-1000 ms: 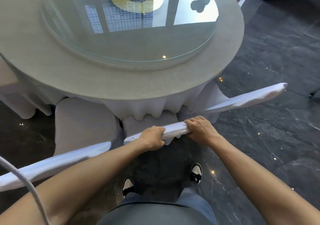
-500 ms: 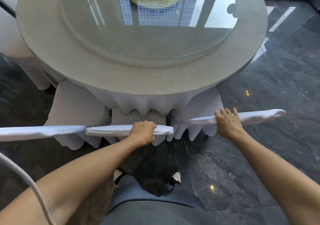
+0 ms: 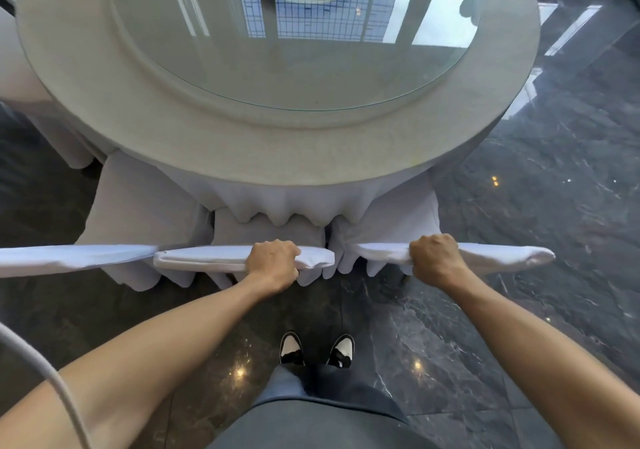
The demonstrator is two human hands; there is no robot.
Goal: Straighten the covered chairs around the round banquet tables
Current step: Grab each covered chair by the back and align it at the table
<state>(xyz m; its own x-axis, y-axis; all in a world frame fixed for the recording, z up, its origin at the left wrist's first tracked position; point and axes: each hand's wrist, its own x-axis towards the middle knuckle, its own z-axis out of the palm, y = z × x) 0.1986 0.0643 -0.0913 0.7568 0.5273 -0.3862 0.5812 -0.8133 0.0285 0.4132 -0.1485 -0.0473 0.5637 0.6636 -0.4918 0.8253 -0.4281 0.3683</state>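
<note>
A: Head view, and it's the only one we have. Left hand point(image 3: 273, 261) wrapped tight over the top rail of the middle white fabric-covered chair point(image 3: 221, 258), fingers curled round the cloth. Right hand point(image 3: 434, 258) doing the same on the white fabric-covered chair to the right point(image 3: 502, 256).

B: So both grips closed, each on its own chair back?

A: Exactly, one chair apiece. Both seats are tucked in under the drape of the round banquet worktop in its pale grey-white cloth point(image 3: 311, 158), which carries a clear glass turntable point(image 3: 311, 68) on top.

B: And the third one?

A: A further white-covered chair on the left point(image 3: 69, 258), its top rail touching or overlapping the middle one's corner, with no hand on it. From up here the three rails read as nearly one line.

B: Which step, then?

A: I'd call it lining up the middle and right chairs together, squaring their backs to the worktop's edge. There's a small gap between those two rails.

B: Next move?

A: My guess: small, even pushes or twists on both backs so the spacing matches, feet point(image 3: 317, 348) staying planted on the dark marble floor point(image 3: 536, 206), then let go and shift along. The loose covers could slip under the palms, so a firm hold matters.
</note>
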